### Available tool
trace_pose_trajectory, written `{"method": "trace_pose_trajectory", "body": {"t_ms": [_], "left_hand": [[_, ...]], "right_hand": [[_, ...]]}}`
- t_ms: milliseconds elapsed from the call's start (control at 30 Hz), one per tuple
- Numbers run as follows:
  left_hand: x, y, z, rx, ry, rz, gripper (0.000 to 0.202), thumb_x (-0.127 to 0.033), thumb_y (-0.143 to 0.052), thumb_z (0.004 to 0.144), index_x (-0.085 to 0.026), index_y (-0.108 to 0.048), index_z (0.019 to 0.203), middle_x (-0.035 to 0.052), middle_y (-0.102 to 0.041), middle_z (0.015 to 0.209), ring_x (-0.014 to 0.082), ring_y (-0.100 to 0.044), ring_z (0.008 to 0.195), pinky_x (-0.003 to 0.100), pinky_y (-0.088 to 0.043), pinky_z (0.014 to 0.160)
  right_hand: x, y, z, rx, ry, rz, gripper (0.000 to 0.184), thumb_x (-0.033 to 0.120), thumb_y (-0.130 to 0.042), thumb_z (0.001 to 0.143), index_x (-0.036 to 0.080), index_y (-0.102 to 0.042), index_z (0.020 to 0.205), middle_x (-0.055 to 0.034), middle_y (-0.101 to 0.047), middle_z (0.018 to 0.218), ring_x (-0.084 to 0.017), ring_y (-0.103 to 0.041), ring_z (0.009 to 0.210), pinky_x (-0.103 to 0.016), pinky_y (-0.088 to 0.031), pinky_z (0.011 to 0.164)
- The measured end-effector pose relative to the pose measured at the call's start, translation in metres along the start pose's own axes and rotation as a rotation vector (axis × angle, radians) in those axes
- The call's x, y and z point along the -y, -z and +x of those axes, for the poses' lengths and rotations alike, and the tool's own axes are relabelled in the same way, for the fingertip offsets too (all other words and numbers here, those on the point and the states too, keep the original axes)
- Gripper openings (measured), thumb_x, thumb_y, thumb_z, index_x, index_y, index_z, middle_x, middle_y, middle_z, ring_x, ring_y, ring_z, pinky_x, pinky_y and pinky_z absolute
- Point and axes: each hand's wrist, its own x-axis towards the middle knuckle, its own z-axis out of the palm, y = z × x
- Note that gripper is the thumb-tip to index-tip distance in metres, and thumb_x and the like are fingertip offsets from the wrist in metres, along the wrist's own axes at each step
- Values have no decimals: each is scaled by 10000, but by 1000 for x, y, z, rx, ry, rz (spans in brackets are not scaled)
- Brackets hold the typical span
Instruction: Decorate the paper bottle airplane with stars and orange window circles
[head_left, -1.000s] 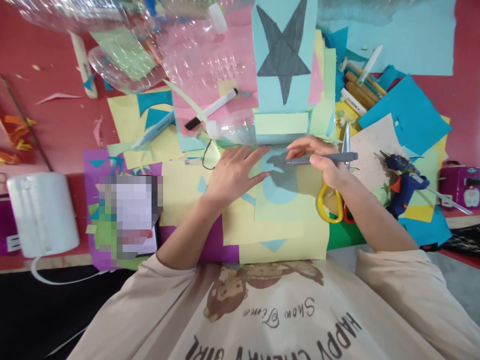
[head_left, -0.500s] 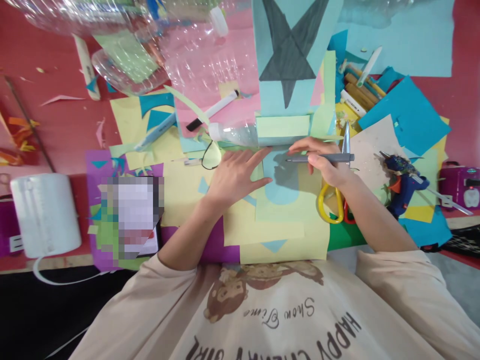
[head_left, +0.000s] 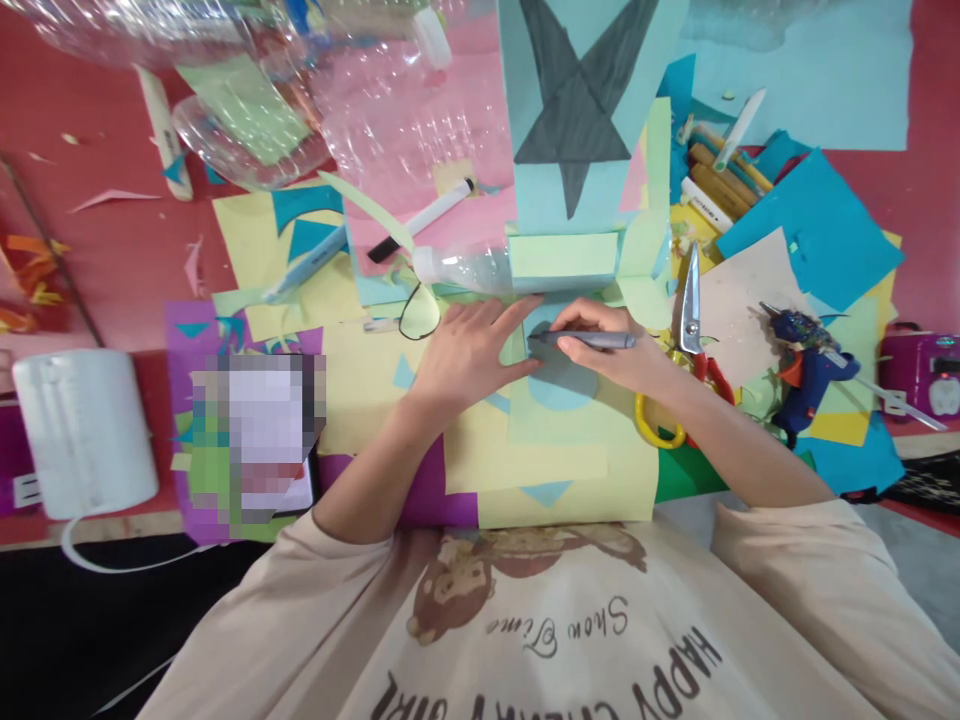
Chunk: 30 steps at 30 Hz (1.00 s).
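My right hand [head_left: 607, 345] is closed on a grey marker [head_left: 600, 340], its tip pointing left at the left edge of a light-blue paper piece [head_left: 564, 385]. That piece, rounded at its near end, lies on pale green paper [head_left: 540, 428]. Flat on the papers, with fingers stretched and thumb apart, rests my left hand [head_left: 476, 350], its thumb reaching the pale green sheet. Just beyond both hands are a folded green strip [head_left: 564, 255] and a clear plastic bottle [head_left: 476, 268]. I cannot tell whether the marker tip touches the paper.
Scissors [head_left: 690, 310] with yellow and red handles lie beside my right forearm, and a blue glue gun [head_left: 814, 385] sits further right. A black star drawing [head_left: 576, 100] stands at the back. Left are a phone [head_left: 274, 430] and a white case [head_left: 86, 430].
My right hand has moved left with the grey marker, bringing its tip to the light-blue piece's left side. The scissors show more fully. My left hand has hardly moved.
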Motion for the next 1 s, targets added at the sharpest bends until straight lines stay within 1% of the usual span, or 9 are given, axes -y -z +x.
{"method": "trace_pose_trajectory", "body": {"t_ms": [133,267,367,600,767,867,1000], "left_hand": [[1,-1,0,-21,-14,4,621,-452,-636,835,-223,-477,1390,78,-637,947,293,-629,926,398,-457,828],[1,-2,-1,-37,-26,11,612,-458,-631,840,-220,-483,1384,74,-639,940,291,-633,918,398,-461,823],[2,-2,-1,-37,-26,13,608,-463,-622,845,-218,-481,1384,77,-647,951,291,-633,929,401,-459,837],[1,-2,-1,-41,-26,-19,593,-456,-604,848,-220,-482,1378,88,-656,986,296,-621,947,412,-453,846],[2,-2,-2,-43,-33,-13,597,-470,-605,848,-218,-484,1375,88,-658,988,291,-620,939,410,-452,840],[3,-3,-2,-45,-35,-11,600,-475,-611,847,-227,-479,1378,83,-661,999,286,-622,942,402,-452,837],[2,-2,-2,-45,-35,4,613,-487,-626,842,-223,-483,1376,78,-660,963,291,-629,927,403,-454,832]], "right_hand": [[1,-1,-1,4,-26,-60,209,386,-565,868,190,-595,934,2,-611,788,-95,-483,621,-236,-348,559],[1,-1,-1,4,-45,-118,252,425,-563,867,193,-619,950,12,-608,758,-88,-452,589,-229,-320,540],[2,-2,-2,-5,-59,-155,258,431,-570,856,195,-628,941,8,-616,765,-95,-461,600,-230,-329,550],[7,-1,-4,-42,-108,-177,201,397,-567,844,204,-600,887,3,-628,793,-103,-474,610,-239,-342,565],[6,1,-6,-63,-128,-190,201,402,-563,840,206,-595,873,5,-620,793,-106,-479,619,-243,-342,572],[5,3,-6,-79,-123,-187,184,384,-556,838,201,-580,847,11,-607,770,-106,-479,619,-245,-346,579],[4,7,-7,-89,-106,-196,166,366,-562,826,201,-559,805,21,-587,739,-104,-463,614,-241,-342,578]]}}
